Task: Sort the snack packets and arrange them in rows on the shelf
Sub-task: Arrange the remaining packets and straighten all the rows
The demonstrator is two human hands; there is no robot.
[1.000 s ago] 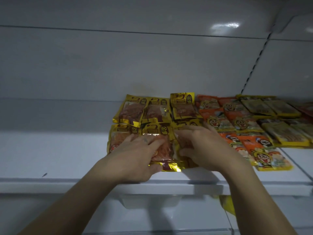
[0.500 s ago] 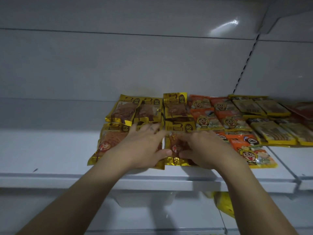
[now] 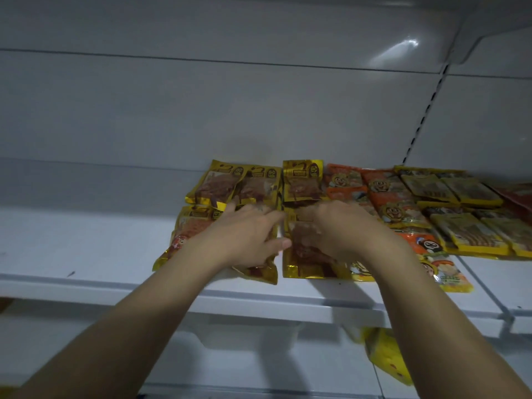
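Red packets (image 3: 516, 194) beyond right edge

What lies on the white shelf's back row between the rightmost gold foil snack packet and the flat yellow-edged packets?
Head view: two orange cartoon-face packets, side by side, separate the gold foil snack packet from the yellow-edged packets.

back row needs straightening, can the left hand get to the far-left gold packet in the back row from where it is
Probably yes. The left hand lies flat on the front gold packets, fingertips near the back row, and nothing stands between them and the far-left gold packet.
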